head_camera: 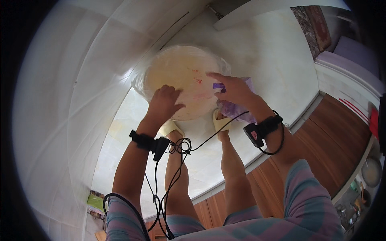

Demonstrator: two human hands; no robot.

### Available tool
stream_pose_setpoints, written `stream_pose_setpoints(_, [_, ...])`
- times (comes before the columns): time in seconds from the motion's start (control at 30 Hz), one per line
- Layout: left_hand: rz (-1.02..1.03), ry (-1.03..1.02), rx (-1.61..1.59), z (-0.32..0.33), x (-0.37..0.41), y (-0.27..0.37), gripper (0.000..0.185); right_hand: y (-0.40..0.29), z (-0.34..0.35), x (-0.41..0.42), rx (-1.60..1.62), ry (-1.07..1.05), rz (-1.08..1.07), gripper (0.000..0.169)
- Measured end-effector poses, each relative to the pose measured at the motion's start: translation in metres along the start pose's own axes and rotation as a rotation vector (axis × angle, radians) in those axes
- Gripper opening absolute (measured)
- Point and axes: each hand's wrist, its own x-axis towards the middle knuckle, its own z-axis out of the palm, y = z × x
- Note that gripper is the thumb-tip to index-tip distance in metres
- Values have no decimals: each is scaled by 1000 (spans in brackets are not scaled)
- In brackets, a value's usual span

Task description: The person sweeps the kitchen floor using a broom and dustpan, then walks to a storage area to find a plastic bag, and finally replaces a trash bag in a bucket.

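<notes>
A round pale surface point(176, 70), with clear plastic film point(139, 87) bunched around its rim, lies before me. Small red marks point(197, 80) show on its right half. My left hand point(164, 101) is over its near left part, thumb spread from the fingers, holding nothing visible. Over the right edge, my right hand point(236, 89) has its index finger and thumb wide apart. A purple strip point(218, 86) shows between these two; whether the hidden fingers grip it, I cannot tell. Crumpled purple plastic point(232, 110) hangs below that hand.
Both feet, in pale yellow slippers point(221, 123), stand near the round surface on a light tiled floor point(271, 60). Black cables point(185, 147) link the wrist devices. A pale wall point(75, 75) rises at left. Brown wooden cabinets point(334, 144) stand at right, a lilac box point(357, 55) beyond.
</notes>
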Motion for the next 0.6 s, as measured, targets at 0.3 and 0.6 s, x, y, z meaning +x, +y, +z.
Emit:
stream_pose_setpoints(0.3, [146,-102,-76,48,-92,5,25,44,45,-45,-304,-207,-142,24])
stream_pose_setpoints(0.6, [218,-40,43,56,-131,0,29,32,58,-52,-406,-118,-105,28])
